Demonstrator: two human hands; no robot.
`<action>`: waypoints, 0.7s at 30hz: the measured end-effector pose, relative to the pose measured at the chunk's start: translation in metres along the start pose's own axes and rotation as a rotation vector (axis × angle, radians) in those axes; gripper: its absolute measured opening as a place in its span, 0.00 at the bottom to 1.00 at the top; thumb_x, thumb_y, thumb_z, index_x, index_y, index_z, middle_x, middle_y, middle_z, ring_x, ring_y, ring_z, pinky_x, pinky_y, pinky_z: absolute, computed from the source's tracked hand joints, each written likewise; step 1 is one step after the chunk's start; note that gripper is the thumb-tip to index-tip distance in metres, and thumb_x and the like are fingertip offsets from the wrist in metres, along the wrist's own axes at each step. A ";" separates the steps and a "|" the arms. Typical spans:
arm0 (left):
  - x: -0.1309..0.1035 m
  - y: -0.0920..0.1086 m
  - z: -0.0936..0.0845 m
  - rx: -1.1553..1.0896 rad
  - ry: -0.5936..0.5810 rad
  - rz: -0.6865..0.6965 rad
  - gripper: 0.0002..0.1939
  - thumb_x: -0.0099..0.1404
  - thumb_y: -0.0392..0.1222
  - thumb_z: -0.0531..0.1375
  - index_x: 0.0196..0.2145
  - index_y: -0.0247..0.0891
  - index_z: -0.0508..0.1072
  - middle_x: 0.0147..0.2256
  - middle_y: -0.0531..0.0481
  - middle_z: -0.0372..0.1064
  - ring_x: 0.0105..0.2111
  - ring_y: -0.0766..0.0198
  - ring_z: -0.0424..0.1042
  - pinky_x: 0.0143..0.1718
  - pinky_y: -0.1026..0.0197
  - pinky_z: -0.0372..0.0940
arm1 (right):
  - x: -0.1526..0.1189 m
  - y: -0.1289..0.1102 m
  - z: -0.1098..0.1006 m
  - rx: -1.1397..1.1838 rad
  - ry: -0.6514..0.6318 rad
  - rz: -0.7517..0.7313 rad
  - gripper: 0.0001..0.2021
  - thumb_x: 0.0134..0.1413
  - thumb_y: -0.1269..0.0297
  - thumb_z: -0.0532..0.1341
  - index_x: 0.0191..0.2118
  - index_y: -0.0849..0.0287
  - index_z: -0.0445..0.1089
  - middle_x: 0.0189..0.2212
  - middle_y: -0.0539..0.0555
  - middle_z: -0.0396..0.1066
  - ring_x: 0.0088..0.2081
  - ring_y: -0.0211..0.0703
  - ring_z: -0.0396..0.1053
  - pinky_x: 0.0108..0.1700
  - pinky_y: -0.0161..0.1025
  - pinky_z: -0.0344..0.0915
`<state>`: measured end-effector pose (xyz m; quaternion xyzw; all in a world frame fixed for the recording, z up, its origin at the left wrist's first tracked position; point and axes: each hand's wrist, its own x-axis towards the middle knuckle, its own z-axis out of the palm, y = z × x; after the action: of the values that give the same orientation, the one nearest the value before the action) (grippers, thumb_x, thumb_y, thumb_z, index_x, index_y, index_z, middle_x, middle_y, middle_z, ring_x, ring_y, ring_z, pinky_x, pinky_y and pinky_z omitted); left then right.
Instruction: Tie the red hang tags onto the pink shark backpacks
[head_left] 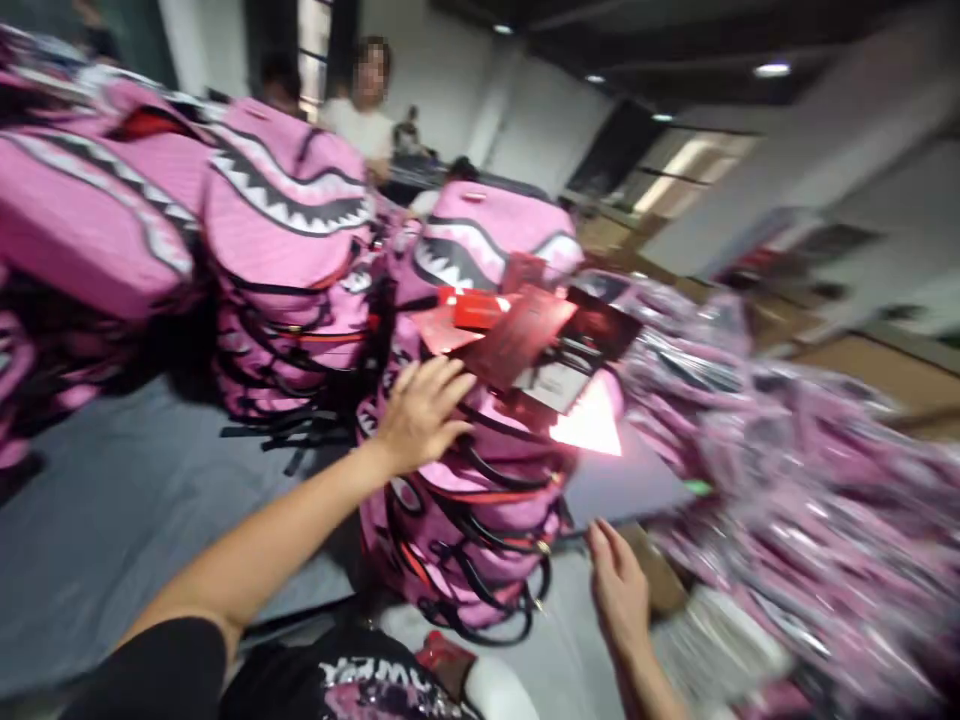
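A stack of pink backpacks (480, 480) with black straps and a shark-tooth print stands in front of me. My left hand (426, 418) lies on its near left side, fingers spread, and grips nothing. Red and dark hang tags (532, 335), some shiny, lie loosely over the upper backpack, just beyond those fingers. To the right of the stack my right hand (621, 572) is closed, its fingertips at the end of a thin black strap (574, 536). Motion blur softens that grip. A grey flat sheet (626, 478) shows just above the right hand.
More pink backpacks (289, 210) are stacked at the left on a grey-covered table (172, 520). A large heap of plastic-wrapped pink items (817, 500) fills the right side. A person in a white top (360, 130) stands beyond the stacks.
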<state>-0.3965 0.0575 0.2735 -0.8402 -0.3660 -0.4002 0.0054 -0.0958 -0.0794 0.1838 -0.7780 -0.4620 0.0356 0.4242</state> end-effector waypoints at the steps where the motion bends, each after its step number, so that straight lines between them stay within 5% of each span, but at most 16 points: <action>1: 0.000 -0.005 -0.002 -0.047 0.016 0.014 0.27 0.69 0.55 0.52 0.60 0.38 0.65 0.62 0.38 0.60 0.65 0.51 0.54 0.65 0.44 0.48 | -0.017 0.007 -0.020 -0.017 0.034 0.046 0.24 0.59 0.44 0.55 0.47 0.60 0.72 0.44 0.61 0.74 0.45 0.52 0.72 0.48 0.52 0.70; 5: -0.014 -0.027 -0.016 -0.123 0.124 -0.047 0.26 0.68 0.55 0.52 0.58 0.38 0.65 0.62 0.38 0.58 0.64 0.51 0.54 0.63 0.45 0.51 | -0.063 -0.015 -0.049 -0.051 0.104 -0.027 0.25 0.59 0.48 0.54 0.53 0.61 0.69 0.49 0.62 0.73 0.50 0.53 0.71 0.54 0.54 0.66; 8: -0.022 -0.044 -0.027 -0.113 0.183 -0.189 0.25 0.69 0.54 0.51 0.56 0.37 0.65 0.59 0.39 0.61 0.61 0.53 0.58 0.62 0.47 0.53 | -0.052 -0.066 -0.052 -0.048 0.141 -0.186 0.20 0.60 0.55 0.57 0.52 0.62 0.70 0.47 0.61 0.74 0.47 0.48 0.72 0.53 0.49 0.67; 13: 0.022 -0.050 -0.041 -0.180 0.201 -0.129 0.18 0.70 0.48 0.52 0.53 0.37 0.68 0.54 0.43 0.66 0.57 0.57 0.63 0.59 0.52 0.56 | 0.080 -0.189 -0.052 -0.079 0.390 -0.460 0.18 0.61 0.60 0.53 0.44 0.69 0.73 0.41 0.58 0.74 0.44 0.37 0.71 0.46 0.35 0.67; 17: 0.057 -0.033 -0.051 -0.244 0.203 -0.022 0.15 0.69 0.44 0.53 0.50 0.37 0.70 0.50 0.44 0.70 0.53 0.59 0.66 0.57 0.55 0.59 | 0.188 -0.275 -0.038 -0.232 0.084 -0.238 0.28 0.55 0.56 0.47 0.42 0.80 0.70 0.39 0.55 0.73 0.46 0.34 0.70 0.48 0.34 0.62; 21: 0.071 -0.030 -0.058 -0.267 0.215 -0.028 0.14 0.69 0.43 0.53 0.47 0.35 0.71 0.47 0.45 0.72 0.49 0.60 0.69 0.52 0.57 0.62 | 0.223 -0.299 -0.019 -0.289 -0.145 -0.133 0.28 0.50 0.56 0.48 0.28 0.86 0.66 0.33 0.57 0.72 0.42 0.41 0.72 0.41 0.35 0.63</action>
<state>-0.4244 0.1049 0.3525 -0.7806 -0.3185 -0.5329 -0.0728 -0.1657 0.1395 0.4787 -0.7940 -0.5422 -0.0035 0.2748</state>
